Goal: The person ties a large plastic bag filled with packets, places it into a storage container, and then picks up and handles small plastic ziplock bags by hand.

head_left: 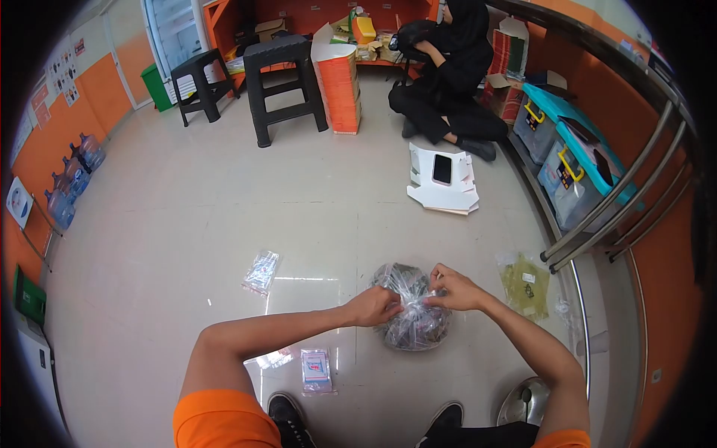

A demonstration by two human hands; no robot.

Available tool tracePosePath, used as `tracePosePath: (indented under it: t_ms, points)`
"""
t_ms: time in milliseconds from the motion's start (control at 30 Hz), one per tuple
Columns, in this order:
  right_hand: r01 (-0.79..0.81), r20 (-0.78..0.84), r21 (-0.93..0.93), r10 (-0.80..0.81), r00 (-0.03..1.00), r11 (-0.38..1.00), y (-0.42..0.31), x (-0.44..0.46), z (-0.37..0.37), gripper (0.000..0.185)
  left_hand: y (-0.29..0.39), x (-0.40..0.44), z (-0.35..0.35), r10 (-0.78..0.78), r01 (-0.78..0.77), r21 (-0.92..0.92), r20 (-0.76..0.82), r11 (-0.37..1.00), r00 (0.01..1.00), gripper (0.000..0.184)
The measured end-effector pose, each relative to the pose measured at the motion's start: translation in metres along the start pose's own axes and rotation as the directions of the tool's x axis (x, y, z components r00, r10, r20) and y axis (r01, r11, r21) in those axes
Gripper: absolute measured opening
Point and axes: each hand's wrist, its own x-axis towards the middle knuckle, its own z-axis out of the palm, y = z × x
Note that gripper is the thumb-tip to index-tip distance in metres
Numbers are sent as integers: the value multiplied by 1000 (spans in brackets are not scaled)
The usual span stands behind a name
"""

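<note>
A clear plastic bag (414, 332) with dark contents rests on the tiled floor in front of my feet, its top gathered. My left hand (376, 306) is closed on the left side of the gathered neck. From the right, my right hand (454, 289) pinches the plastic at the other side of the neck. The contents are too small to name. To the left of the bag lie a flat packet (317, 371) with blue and pink print and, farther off, another clear packet (261, 272).
A yellow-green plastic bag (525, 287) and a metal bowl (524, 403) lie at right. Ahead are white card sheets (443, 196) with a phone (442, 169), a seated person (452, 75), black stools (282, 82) and an orange stack (340, 89). Lidded boxes (575, 172) stand behind metal rails.
</note>
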Motion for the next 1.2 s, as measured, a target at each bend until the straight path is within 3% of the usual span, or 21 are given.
tracePosePath:
  t_ms: [67, 167, 300, 400, 467, 700, 800, 867, 967, 1067, 1167, 1200]
  points:
    - [-62, -39, 373, 82, 996, 926, -1, 3, 16, 29, 16, 1, -14, -180, 190, -180, 71, 965, 981, 29]
    - [-318, 196, 729, 260, 946, 606, -40, 4, 20, 31, 23, 6, -7, -401, 355, -535, 31, 767, 915, 25]
    - [-286, 71, 714, 339, 938, 639, -57, 4, 25, 32, 24, 14, 0, -501, 423, -649, 75, 632, 862, 28]
    - [-267, -52, 493, 334, 941, 828, -59, 3, 26, 35, 27, 18, -2, -545, 462, -732, 147, 502, 826, 35]
    - [-287, -86, 451, 361, 929, 845, -63, 2, 25, 37, 30, 19, -8, -556, 494, -748, 202, 443, 806, 40]
    - [-183, -208, 394, 282, 936, 901, -60, 4, 33, 36, 40, 18, -29, -464, 484, -539, 184, 690, 867, 46]
    - [-291, -82, 474, 370, 925, 831, -56, 6, 29, 32, 49, 20, -38, -434, 454, -505, 166, 734, 885, 43]
    - [-261, -74, 532, 351, 934, 805, -45, 9, 36, 24, 55, 21, -47, -422, 448, -460, 165, 767, 892, 42]
    - [-271, -20, 560, 340, 940, 783, -40, 10, 37, 18, 38, 32, -42, -391, 337, -549, 20, 765, 920, 40]
    - [-246, 7, 549, 290, 957, 799, -33, 10, 41, 19, 31, 35, -50, -363, 324, -573, 49, 753, 930, 39]
    - [-191, -24, 523, 238, 971, 831, -32, 7, 44, 27, 18, 36, -55, -312, 343, -436, 145, 832, 939, 41]
    - [-171, -41, 512, 223, 974, 842, -32, 6, 45, 31, 7, 35, -55, -249, 273, -187, 142, 944, 958, 43]
